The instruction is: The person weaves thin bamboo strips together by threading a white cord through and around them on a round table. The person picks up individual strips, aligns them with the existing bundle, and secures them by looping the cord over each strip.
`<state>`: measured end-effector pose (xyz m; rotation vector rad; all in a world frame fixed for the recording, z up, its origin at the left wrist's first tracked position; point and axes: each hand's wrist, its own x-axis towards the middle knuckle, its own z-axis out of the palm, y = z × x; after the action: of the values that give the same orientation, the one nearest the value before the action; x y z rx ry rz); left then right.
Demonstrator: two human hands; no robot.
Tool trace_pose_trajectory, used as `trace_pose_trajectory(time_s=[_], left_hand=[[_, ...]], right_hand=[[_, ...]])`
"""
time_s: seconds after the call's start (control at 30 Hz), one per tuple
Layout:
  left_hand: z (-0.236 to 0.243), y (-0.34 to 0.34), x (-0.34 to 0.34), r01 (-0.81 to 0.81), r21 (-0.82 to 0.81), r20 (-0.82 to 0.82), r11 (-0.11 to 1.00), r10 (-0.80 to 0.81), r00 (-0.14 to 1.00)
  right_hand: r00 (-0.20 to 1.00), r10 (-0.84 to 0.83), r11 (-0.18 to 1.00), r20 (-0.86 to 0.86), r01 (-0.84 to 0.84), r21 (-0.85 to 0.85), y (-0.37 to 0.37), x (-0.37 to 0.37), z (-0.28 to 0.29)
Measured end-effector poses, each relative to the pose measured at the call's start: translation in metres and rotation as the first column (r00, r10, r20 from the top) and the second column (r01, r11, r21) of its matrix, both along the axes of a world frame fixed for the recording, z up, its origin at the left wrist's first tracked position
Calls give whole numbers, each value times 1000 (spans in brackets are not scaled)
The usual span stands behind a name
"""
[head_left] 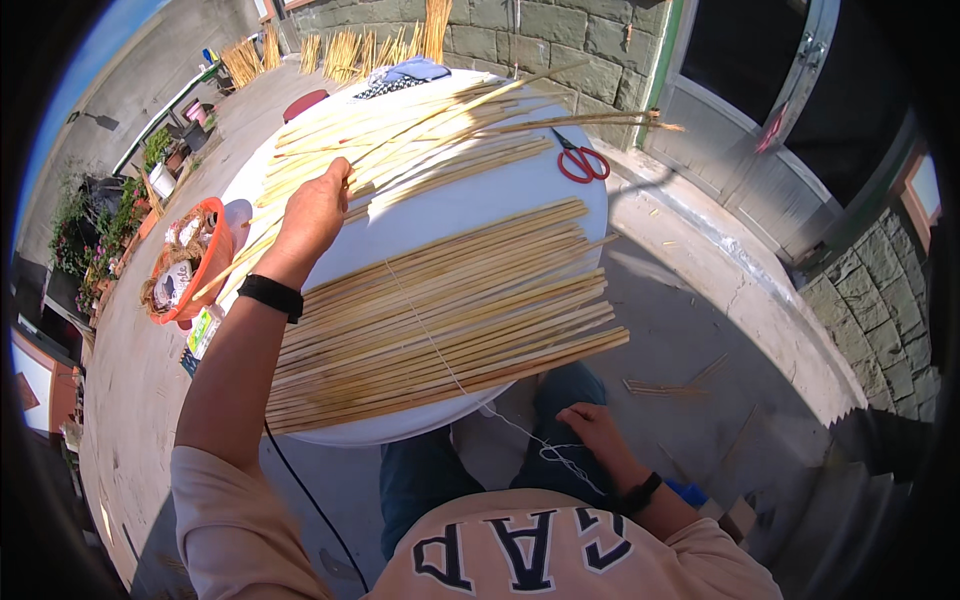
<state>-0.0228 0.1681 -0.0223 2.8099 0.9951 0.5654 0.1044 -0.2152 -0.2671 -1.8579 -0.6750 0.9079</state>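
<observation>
My left hand [318,205] grips pale straw-like sticks [410,135] among those spread over the far half of a round white table [475,215]. A second band of sticks [450,300] lies side by side on the near half, crossed by white string [430,335]. That string drops over the front edge into loose loops [565,460] beside my right hand [590,428], which is low by my thigh with fingers curled; whether they hold anything is unclear. Red-handled scissors [582,162] lie at the table's right.
An orange basket [210,250] stands left of the table. Folded cloth [410,75] lies on its back edge. Behind are upright stick bundles [350,55], a stone wall [570,45] and a door [760,80]. Plants [110,230] line the left; a step [720,260] runs along the right.
</observation>
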Motion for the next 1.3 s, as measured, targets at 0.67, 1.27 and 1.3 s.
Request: trace_pose_trajectory(time_s=[0.67,1.27,1.3], left_hand=[[-31,-211,-149,-86,-966,-137,244,-197,971],[-72,-218,-136,-51,-989,-67,136,-112,991],[-72,-218,-136,-56,-990,-71,132,-109,992]], right_hand=[[664,-382,282,-643,746,603,-37,5,135],[748,-155,594,-645,593,544,-37,0,119],[751,-102,624,-652,559,546,-38,3,117]])
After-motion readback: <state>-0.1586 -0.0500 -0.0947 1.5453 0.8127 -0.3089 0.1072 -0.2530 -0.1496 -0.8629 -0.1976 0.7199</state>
